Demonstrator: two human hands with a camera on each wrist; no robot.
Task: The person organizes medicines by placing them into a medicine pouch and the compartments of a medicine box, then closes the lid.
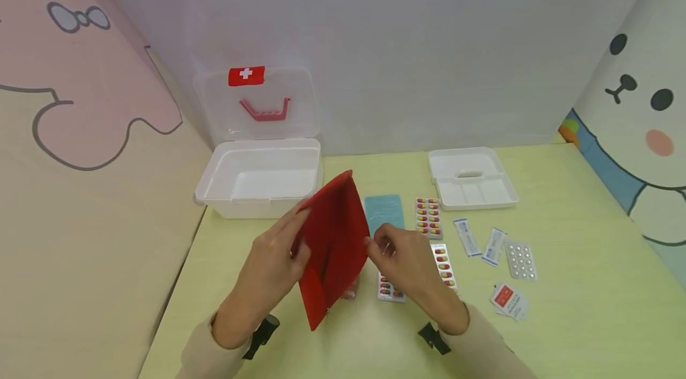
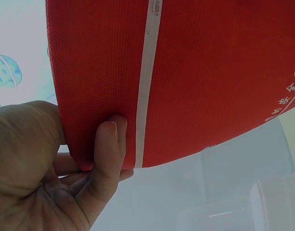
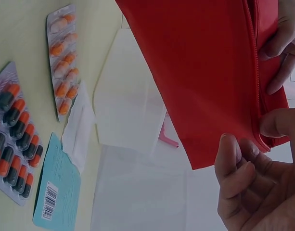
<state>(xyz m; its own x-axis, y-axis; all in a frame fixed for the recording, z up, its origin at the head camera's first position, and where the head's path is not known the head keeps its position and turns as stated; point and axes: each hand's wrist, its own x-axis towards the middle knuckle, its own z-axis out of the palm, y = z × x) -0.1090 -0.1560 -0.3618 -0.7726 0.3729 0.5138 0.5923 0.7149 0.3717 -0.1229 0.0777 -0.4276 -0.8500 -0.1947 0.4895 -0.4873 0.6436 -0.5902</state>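
Note:
A red zip pouch (image 1: 337, 236) is held up above the table, tilted, in front of the body. My left hand (image 1: 276, 254) grips its left edge, the thumb on one face and fingers on the other, as the left wrist view shows. At the opposite edge my right hand (image 1: 409, 260) pinches the pouch by the end of its zipper (image 3: 257, 72). Whether the zipper pull itself is between those fingertips is hidden. Beneath the right hand lie capsule blister packs (image 1: 390, 288), with a light-blue packet (image 1: 384, 211) just beyond.
A white first-aid box (image 1: 262, 206) stands back left, its clear lid (image 1: 300, 99) raised. At back right sits a white divided tray (image 1: 474, 197). Small strip packets (image 1: 467, 238), a tablet blister (image 1: 521, 261) and square sachets (image 1: 509, 300) lie on the right.

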